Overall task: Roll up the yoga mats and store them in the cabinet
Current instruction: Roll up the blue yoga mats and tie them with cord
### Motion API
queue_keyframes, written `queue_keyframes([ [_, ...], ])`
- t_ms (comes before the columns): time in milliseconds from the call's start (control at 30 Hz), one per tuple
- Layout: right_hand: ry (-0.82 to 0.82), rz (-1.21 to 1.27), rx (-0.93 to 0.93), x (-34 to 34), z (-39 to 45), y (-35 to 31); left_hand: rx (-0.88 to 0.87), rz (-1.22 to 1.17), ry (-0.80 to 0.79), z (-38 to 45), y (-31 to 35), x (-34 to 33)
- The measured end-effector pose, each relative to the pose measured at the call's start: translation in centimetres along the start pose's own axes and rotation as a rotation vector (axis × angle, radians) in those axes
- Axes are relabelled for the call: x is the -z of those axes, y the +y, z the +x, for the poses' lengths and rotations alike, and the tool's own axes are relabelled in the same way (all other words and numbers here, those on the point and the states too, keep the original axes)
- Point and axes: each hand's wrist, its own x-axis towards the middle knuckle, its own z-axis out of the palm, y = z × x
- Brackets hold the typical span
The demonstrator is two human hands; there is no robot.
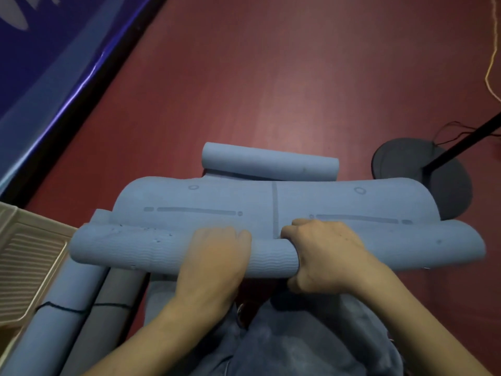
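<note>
Blue mat (271, 204) is half-rolled, roll gripped by both hands (217, 256) (322, 253); one rolled mat (271, 161) lies just beyond it, none seen stored yet.

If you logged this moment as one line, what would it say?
step: rolling blue yoga mat | left hand: on roll | right hand: grips roll | far end: curled | rolled mats: beside person | cabinet: unseen

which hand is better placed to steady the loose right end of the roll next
Right, probably. The right hand grips the roll nearer that flared end; the left hand sits left of centre.
</note>
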Motion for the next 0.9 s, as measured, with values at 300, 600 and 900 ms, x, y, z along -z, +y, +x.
queue_keyframes([
  [300, 0.19, -0.1, 0.053, -2.2, -1.8, 0.4, -0.046, -0.072, -0.224, 2.0, 0.1, 1.4],
  [600, 0.489, -0.099, 0.011, -4.5, -1.3, -1.1, -0.045, -0.021, -0.43, 5.2, -0.7, 3.1],
  [900, 0.379, -0.158, -0.042, -3.9, 1.7, -0.9, 0.009, -0.118, -0.347, 5.0, -0.8, 1.9],
])
